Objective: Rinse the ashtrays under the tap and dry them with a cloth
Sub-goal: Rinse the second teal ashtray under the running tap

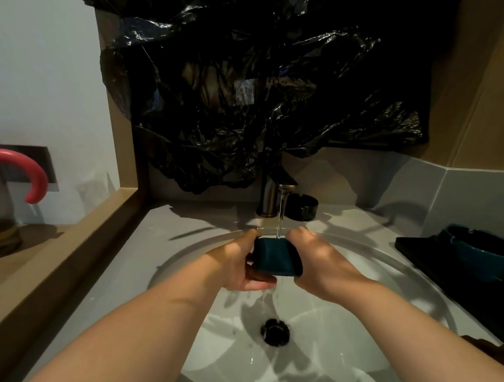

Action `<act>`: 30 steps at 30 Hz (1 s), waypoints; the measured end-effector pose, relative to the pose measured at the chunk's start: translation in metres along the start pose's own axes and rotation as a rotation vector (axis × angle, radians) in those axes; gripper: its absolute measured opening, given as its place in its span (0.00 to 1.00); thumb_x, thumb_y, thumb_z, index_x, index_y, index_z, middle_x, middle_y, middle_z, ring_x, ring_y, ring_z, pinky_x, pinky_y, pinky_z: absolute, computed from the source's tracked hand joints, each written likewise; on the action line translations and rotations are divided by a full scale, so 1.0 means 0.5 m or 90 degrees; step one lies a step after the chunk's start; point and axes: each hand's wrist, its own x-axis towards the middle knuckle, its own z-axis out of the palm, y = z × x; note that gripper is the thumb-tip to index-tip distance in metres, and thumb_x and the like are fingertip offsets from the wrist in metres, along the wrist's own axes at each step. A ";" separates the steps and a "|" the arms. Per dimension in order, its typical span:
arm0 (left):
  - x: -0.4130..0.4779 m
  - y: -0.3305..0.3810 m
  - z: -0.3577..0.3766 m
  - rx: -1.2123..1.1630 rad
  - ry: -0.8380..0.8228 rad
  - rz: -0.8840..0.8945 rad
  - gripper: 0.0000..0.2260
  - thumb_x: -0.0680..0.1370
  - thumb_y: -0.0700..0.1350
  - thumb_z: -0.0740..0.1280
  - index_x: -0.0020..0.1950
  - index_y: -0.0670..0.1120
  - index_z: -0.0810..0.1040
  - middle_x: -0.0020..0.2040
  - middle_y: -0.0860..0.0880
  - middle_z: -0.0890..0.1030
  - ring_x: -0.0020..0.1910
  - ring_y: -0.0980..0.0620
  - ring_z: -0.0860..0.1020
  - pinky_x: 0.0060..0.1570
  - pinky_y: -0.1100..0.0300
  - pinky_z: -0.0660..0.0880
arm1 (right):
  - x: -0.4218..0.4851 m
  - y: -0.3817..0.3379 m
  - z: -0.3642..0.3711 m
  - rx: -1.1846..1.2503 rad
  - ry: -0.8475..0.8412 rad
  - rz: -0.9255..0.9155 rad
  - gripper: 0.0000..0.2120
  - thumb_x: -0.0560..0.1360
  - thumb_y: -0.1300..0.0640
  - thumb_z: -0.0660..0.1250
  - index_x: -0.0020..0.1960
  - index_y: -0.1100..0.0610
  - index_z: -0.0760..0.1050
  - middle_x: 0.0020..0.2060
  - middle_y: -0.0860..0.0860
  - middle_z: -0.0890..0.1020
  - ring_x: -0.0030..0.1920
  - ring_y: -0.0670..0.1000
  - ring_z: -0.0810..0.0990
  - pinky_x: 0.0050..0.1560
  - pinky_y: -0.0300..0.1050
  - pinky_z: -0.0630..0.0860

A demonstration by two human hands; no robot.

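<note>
Midway through a rinse, the teal ashtray (276,256) hangs over the sink (339,331), directly beneath the tap (274,192), whose thin stream (281,216) strikes its upper edge and runs off below toward the drain (275,332). It is held tipped on edge, its long axis running left to right between the palms. The left hand (236,264) grips its left end and the right hand (320,261) its right end, so neither is nearer. The fingers (301,233) of both hands curl over the far rim, closed firmly on the piece. What is inside the bowl cannot be seen from this side.

A black ashtray (301,207) waits on the counter (183,221) just beside the tap's base. A second teal ashtray (479,254) sits well to the right on a dark tray (419,256), its contents lost in shadow. No drying cloth can be clearly made out, so the next move likely means turning the piece under the water first.
</note>
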 end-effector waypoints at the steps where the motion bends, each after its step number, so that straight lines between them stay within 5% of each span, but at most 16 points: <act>1: -0.001 0.002 0.000 -0.006 -0.012 -0.006 0.27 0.77 0.60 0.64 0.66 0.41 0.71 0.53 0.40 0.81 0.47 0.43 0.82 0.37 0.54 0.82 | 0.001 0.006 -0.002 -0.014 -0.001 -0.019 0.18 0.71 0.64 0.67 0.54 0.47 0.66 0.48 0.44 0.68 0.49 0.45 0.68 0.43 0.33 0.66; 5: -0.001 0.004 0.003 -0.062 -0.057 0.018 0.21 0.78 0.52 0.65 0.64 0.40 0.71 0.50 0.38 0.81 0.43 0.42 0.84 0.34 0.55 0.81 | 0.009 0.035 0.007 -0.041 0.013 -0.041 0.22 0.72 0.68 0.66 0.61 0.52 0.67 0.61 0.47 0.68 0.61 0.48 0.68 0.57 0.37 0.69; 8: 0.000 0.002 0.006 -0.073 -0.071 0.078 0.13 0.78 0.47 0.65 0.59 0.43 0.73 0.54 0.36 0.80 0.51 0.38 0.82 0.45 0.48 0.81 | 0.007 0.056 0.018 0.006 -0.007 0.062 0.26 0.72 0.71 0.63 0.64 0.52 0.65 0.73 0.49 0.59 0.71 0.52 0.62 0.66 0.42 0.66; 10: 0.002 0.001 0.007 -0.065 -0.065 0.114 0.08 0.78 0.45 0.65 0.56 0.44 0.73 0.53 0.37 0.79 0.56 0.37 0.79 0.54 0.44 0.78 | 0.011 0.064 0.021 0.185 0.014 0.184 0.28 0.72 0.72 0.59 0.68 0.52 0.62 0.68 0.50 0.64 0.66 0.52 0.66 0.61 0.42 0.67; 13: 0.008 0.003 0.007 -0.065 -0.068 0.146 0.07 0.78 0.41 0.65 0.56 0.43 0.74 0.54 0.38 0.78 0.57 0.38 0.78 0.59 0.41 0.75 | 0.016 0.064 0.010 0.618 0.087 0.427 0.18 0.79 0.63 0.58 0.67 0.54 0.65 0.61 0.55 0.72 0.63 0.59 0.73 0.55 0.50 0.71; 16: 0.009 0.000 0.009 -0.053 -0.085 0.159 0.12 0.78 0.38 0.64 0.61 0.42 0.72 0.59 0.37 0.76 0.59 0.37 0.77 0.57 0.41 0.76 | 0.012 0.052 0.008 0.791 -0.052 0.504 0.15 0.79 0.44 0.59 0.62 0.51 0.70 0.56 0.54 0.78 0.55 0.59 0.79 0.50 0.54 0.77; 22: 0.001 -0.004 0.008 0.072 -0.134 0.108 0.16 0.78 0.48 0.64 0.64 0.45 0.71 0.60 0.39 0.77 0.54 0.38 0.80 0.54 0.47 0.78 | 0.019 0.056 0.010 0.751 0.001 0.551 0.12 0.78 0.56 0.62 0.59 0.58 0.72 0.53 0.60 0.78 0.46 0.60 0.80 0.36 0.51 0.80; 30: -0.003 -0.001 0.004 0.014 -0.161 0.093 0.14 0.78 0.48 0.66 0.62 0.46 0.72 0.60 0.39 0.79 0.56 0.40 0.80 0.49 0.51 0.81 | 0.025 0.064 0.003 0.709 -0.006 0.552 0.15 0.77 0.48 0.62 0.58 0.57 0.74 0.52 0.60 0.81 0.48 0.59 0.80 0.37 0.48 0.79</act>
